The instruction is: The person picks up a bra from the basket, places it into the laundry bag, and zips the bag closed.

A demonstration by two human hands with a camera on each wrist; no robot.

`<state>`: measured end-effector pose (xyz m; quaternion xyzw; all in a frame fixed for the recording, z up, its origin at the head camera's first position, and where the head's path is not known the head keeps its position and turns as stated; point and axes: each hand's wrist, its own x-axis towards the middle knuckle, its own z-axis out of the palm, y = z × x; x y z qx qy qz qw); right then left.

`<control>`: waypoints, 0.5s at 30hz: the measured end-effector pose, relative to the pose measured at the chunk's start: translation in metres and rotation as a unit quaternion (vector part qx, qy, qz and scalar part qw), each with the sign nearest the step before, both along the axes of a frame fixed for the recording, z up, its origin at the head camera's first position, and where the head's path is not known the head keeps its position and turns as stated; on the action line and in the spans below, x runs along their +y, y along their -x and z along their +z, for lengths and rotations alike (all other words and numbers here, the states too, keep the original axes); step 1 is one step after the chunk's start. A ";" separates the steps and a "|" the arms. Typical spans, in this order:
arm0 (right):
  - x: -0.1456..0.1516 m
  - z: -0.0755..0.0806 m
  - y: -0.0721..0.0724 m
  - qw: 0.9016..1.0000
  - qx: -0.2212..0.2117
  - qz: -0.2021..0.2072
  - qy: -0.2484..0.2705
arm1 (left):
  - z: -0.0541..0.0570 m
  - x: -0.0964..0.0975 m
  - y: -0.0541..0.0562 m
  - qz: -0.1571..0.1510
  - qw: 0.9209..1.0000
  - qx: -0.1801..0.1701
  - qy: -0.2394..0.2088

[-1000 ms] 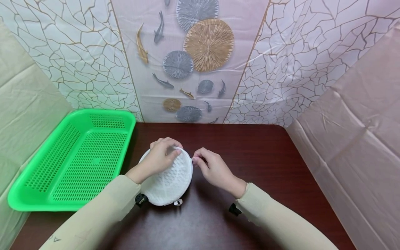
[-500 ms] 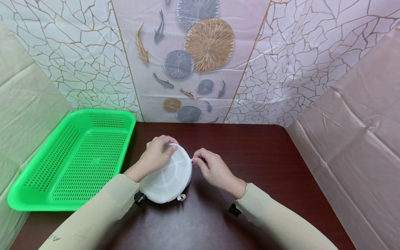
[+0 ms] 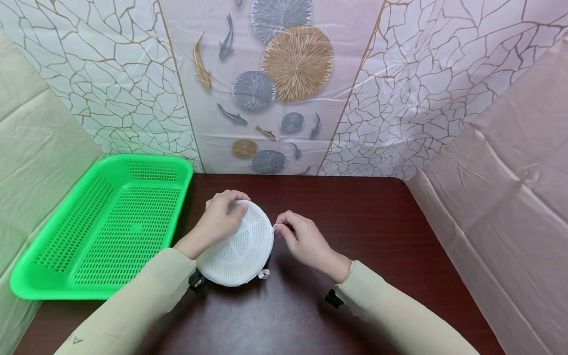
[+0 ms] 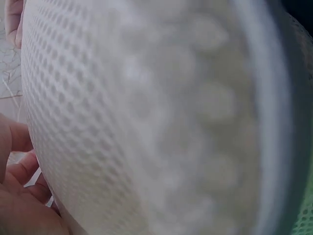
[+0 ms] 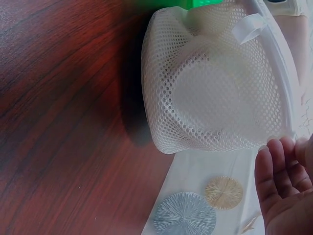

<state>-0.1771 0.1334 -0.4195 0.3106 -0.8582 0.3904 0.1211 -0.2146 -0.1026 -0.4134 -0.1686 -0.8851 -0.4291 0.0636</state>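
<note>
A round white mesh laundry bag (image 3: pixel 241 251) stands over the table, its flat mesh face turned up. My left hand (image 3: pixel 217 217) grips its far left edge, thumb over the face and fingers round the side. At the right side of the rim, my right hand (image 3: pixel 303 239) pinches a small part with thumb and fingertips; what exactly is hidden. The right wrist view shows the bag's mesh wall, a white zipped rim and a white loop tab (image 5: pixel 249 28). Blurred mesh fills most of the left wrist view, with fingers (image 4: pixel 24 181) at its left edge.
A green perforated plastic basket (image 3: pixel 133 228) stands on the left of the dark wooden table (image 3: pixel 355 212). Patterned cloth walls (image 3: pixel 284 113) enclose the back and sides. Black wrist straps (image 3: pixel 333 298) show at the sleeves.
The bag has turned slightly counterclockwise, its loop tab shifting right and farther away. My left hand has moved a little left and away with it. My right hand stays almost in place.
</note>
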 end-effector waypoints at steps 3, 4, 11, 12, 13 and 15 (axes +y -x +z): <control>0.000 -0.001 0.000 1.000 -0.001 -0.006 -0.003 | 0.001 0.002 -0.003 -0.011 1.000 0.015 0.006; 0.000 -0.001 0.000 1.000 -0.002 -0.008 -0.004 | 0.001 0.004 -0.003 -0.016 1.000 0.022 0.010; -0.001 0.000 0.000 1.000 -0.004 -0.019 -0.009 | 0.008 0.017 -0.013 -0.085 0.993 0.065 0.054; -0.001 0.001 0.000 1.000 -0.004 -0.020 -0.009 | 0.009 0.018 -0.014 -0.095 0.991 0.066 0.060; -0.002 0.001 -0.001 1.000 -0.003 -0.021 -0.009 | 0.010 0.019 -0.016 -0.103 0.990 0.066 0.067; -0.002 0.002 -0.001 1.000 -0.001 -0.023 -0.008 | 0.011 0.020 -0.017 -0.112 0.988 0.068 0.078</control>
